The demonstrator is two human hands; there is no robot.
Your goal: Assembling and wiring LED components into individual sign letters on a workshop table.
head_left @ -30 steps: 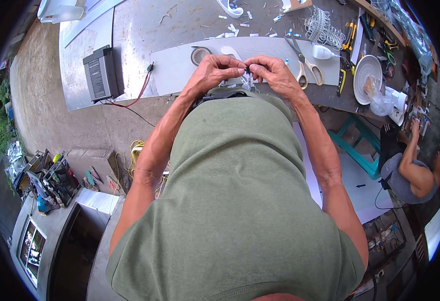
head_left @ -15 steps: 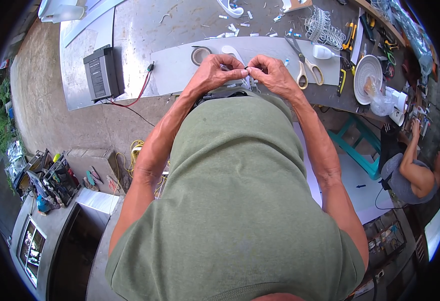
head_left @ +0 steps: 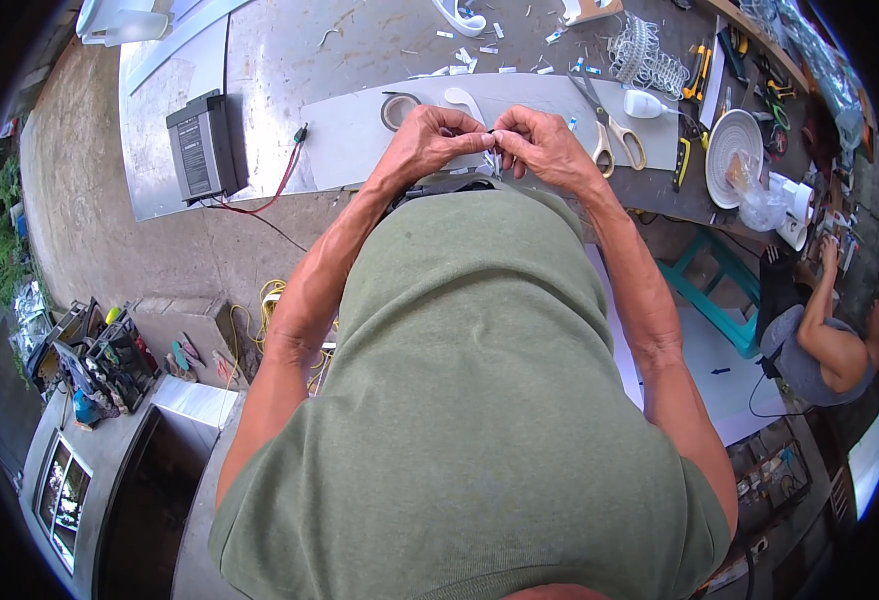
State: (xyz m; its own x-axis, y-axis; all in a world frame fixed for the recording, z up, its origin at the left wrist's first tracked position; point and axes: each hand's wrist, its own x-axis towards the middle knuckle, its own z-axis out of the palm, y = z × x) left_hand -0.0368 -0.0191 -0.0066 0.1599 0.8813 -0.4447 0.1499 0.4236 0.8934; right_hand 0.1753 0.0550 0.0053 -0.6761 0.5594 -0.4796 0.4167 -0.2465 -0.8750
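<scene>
The left hand [head_left: 437, 138] and right hand [head_left: 539, 148] both pinch a small dark piece [head_left: 492, 131] between them, near the counter [head_left: 299, 45] edge; its long axis is too hidden to tell.

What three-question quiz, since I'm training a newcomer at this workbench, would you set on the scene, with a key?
1. True or false: the scissors lie to the right of the tape roll.
2. Which lies nearest the left hand: A) the tape roll, B) the dark box, C) the teal stool?
3. Fill in: the left hand and the right hand pinch a small ____ piece at their fingertips.

Key: 1 true; 2 A; 3 dark.
</scene>
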